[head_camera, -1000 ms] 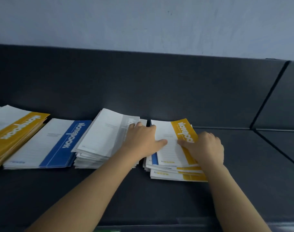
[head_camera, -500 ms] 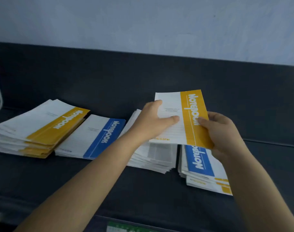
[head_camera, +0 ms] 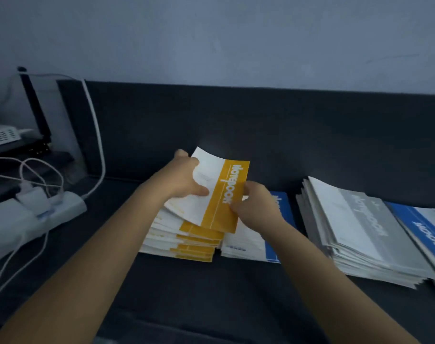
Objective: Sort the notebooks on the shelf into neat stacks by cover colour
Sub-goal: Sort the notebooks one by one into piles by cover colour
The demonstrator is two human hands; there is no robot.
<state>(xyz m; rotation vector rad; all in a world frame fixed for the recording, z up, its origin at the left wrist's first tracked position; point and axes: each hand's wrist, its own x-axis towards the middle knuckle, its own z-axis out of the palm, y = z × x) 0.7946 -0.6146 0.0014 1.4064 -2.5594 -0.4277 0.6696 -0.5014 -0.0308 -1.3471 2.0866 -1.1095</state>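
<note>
The view is dim and blue-grey. The dark shelf (head_camera: 211, 294) loses most of its detail, and one faint pale glow shows on its back panel (head_camera: 310, 125) just above the yellow notebook (head_camera: 226, 194). Focus is soft overall, lettering on the grey stack (head_camera: 360, 227) smears, and the wide lens bows the edges.

We record that the left hand (head_camera: 184, 180) and right hand (head_camera: 256, 207) now hold the yellow notebook (head_camera: 221, 194) tilted just above the yellow stack (head_camera: 186, 244), having lifted it off the mixed pile (head_camera: 424, 232), which now shows a blue cover.
</note>
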